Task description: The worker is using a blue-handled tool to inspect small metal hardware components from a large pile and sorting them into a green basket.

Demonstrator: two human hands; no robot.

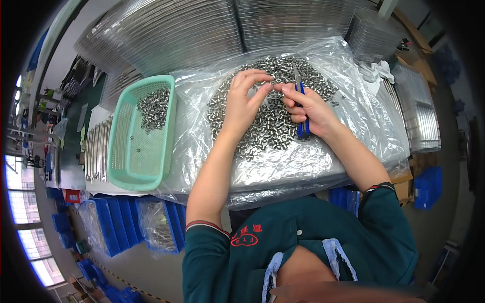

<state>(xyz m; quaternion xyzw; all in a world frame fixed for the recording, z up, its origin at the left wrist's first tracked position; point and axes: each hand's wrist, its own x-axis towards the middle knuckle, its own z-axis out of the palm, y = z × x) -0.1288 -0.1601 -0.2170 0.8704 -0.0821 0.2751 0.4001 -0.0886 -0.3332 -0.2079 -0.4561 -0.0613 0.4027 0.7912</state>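
Note:
My left hand [245,101] hovers over a spread heap of small shiny metal fittings [257,144], its fingers curved and the thumb tip close to the index tip. Whatever sits between those tips is too small to make out. My right hand [313,108] is wrapped round a blue-handled tool [303,126] with a narrow, pointed grey end that points away from me. The right index finger and thumb reach left, meeting the left fingertips above the heap. Under the fittings lies a clear plastic sheet [202,126] covering the table.
A mint-green plastic basket [166,141] at the left holds more small metal parts. Stacked clear trays [177,35] line the back, with more trays [419,111] at the right. A white cloth [376,73] lies at the right rear. Blue bins [116,224] stand below the front edge.

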